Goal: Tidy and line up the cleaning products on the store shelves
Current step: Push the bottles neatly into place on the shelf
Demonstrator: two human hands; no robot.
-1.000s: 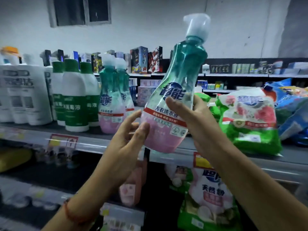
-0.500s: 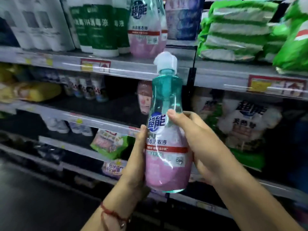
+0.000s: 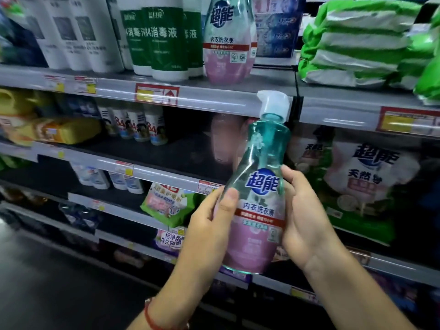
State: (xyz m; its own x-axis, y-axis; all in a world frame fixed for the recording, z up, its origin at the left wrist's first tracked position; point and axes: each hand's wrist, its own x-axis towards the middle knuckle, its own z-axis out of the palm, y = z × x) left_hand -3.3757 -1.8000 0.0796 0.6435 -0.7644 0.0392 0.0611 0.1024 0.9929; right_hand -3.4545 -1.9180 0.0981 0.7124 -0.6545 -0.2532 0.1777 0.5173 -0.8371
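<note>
Detergent bottle (image 3: 257, 201) sits right in the lower middle of the frame, held up in front of the shelves by both hands. It's a see-through teal bottle with a narrow neck that flares out to a fat base, white pump cap on top, a blue brand logo in the middle, a red band under that and a pink lower half. It leans slightly, cap tipped toward the upper right.

Going left to right: upper left of the frame has tall white bottles (image 3: 78, 34) on the top shelf (image 3: 114, 85), then green-and-white disinfectant bottles (image 3: 164, 41) next to them, then a matching teal-and-pink bottle (image 3: 226, 44) standing at upper centre. Left hand (image 3: 209, 232) comes up from the bottom, fingers curled round the bottle's left side with the thumb pressed on the front near the label; a red string bracelet (image 3: 150, 315) is on that wrist. Right hand (image 3: 307, 225) wraps the bottle's right side, fingertips on the shoulder just beside the logo. Upper right has stacked green and white packs (image 3: 357, 41), and below them at the right a big green-and-white refill bag (image 3: 362, 184) sits behind the right hand.
</note>
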